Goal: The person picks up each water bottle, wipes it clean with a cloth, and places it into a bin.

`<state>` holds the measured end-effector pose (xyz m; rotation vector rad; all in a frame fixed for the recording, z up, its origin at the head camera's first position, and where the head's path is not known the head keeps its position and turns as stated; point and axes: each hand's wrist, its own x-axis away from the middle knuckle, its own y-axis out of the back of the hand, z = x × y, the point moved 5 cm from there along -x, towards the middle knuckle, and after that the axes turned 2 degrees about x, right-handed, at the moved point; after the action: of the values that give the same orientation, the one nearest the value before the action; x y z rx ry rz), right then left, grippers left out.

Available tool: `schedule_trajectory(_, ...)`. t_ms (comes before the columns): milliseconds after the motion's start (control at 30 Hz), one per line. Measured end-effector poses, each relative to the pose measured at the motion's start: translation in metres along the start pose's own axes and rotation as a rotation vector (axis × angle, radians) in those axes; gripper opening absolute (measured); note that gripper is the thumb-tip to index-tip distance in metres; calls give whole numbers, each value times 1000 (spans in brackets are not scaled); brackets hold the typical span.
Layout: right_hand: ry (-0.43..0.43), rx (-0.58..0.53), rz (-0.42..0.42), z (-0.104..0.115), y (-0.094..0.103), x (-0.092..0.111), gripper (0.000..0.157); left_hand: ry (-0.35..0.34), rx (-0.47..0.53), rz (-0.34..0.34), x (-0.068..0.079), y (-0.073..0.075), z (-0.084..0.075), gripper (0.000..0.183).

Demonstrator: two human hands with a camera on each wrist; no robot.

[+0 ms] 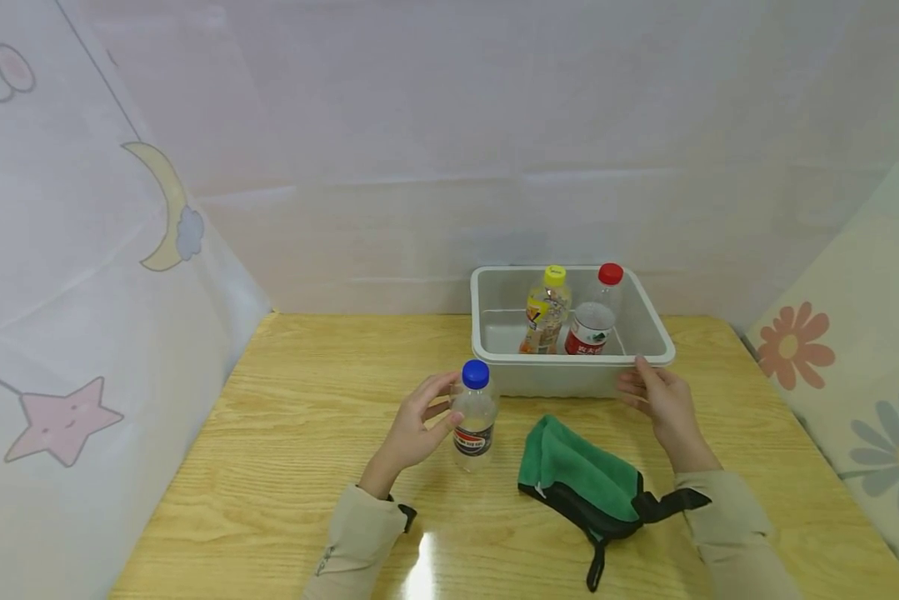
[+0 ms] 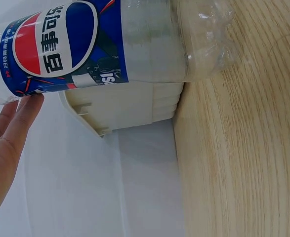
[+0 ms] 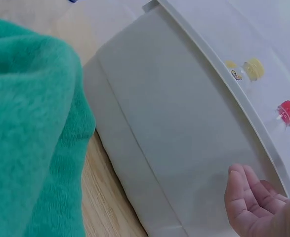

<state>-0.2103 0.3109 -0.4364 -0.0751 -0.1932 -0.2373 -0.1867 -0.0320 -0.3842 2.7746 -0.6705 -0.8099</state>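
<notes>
My left hand [image 1: 417,425] is at a clear plastic Pepsi bottle [image 1: 475,429] with a blue cap, its thumb at the near side and fingers behind. The bottle stands upright on the table; its blue and red label [image 2: 61,47] fills the top of the left wrist view. At the right, my right hand [image 1: 662,404] holds the front right rim of a pale grey plastic basin [image 1: 546,379], thumb over the edge and fingers curled beneath. Inside the basin are a yellow-capped bottle [image 1: 545,317] and a red-capped bottle with a red label [image 1: 591,321].
Between the forearms lies a green cloth pouch [image 1: 580,467] with black trim and straps, just in front of the basin. All stands on a wood-grain table [image 1: 307,400]. Pale printed cloth [image 1: 389,150] hangs behind and at both sides.
</notes>
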Motion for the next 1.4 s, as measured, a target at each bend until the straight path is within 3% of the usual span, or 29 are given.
schedule_trajectory(100,-36,-87,-13,0,0,-2,55,-4,1,-3,-1,0,-1,46)
schedule_trajectory(267,-87,-183,-39,1,0,-4,43,5,1,3,-2,-1,-1,45)
schedule_trajectory(567,-145,-251,-58,-1,3,-9,43,23,18,5,-1,-2,-1,53)
schedule_trajectory(833,-156,-286,-61,-4,6,-12,28,69,-9,-18,-1,-2,0,56)
schedule_trajectory(1100,-123,-282,-91,-5,6,-12,24,20,-30,-39,-2,-1,-7,54)
schedule_trajectory(1400,-53,-269,-68,-6,4,-9,26,-78,-63,-59,-10,3,-22,55)
